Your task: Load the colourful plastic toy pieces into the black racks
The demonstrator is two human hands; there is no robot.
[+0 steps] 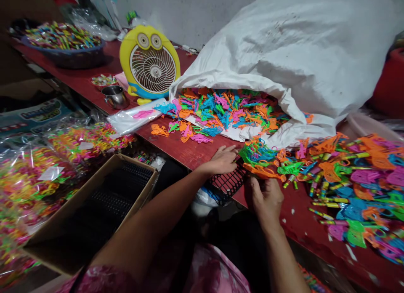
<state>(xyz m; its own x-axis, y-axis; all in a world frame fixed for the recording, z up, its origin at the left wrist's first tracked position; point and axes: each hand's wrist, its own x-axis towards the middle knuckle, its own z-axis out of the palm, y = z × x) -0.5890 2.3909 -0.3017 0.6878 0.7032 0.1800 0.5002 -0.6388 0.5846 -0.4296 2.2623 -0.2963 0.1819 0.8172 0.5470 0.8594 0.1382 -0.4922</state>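
My left hand (221,160) lies palm down with its fingers stretched toward a small heap of thin plastic toy pieces (257,152) in blue, green and orange. Under that hand, a black mesh tray (227,183) juts past the red table's front edge. My right hand (267,198) is curled at the near side of the heap, just below an orange toy piece (263,171). Its thumb shows, while the other fingertips are hidden, so what they grip cannot be made out.
A big white sack (303,53) spills toy pieces onto the red table (189,156). To the right spreads a pile of toys with striped tubes (356,179). A yellow fan (151,63), metal cup (115,97) and full basin (72,55) stand left. Below is a cardboard box (143,190) of black trays.
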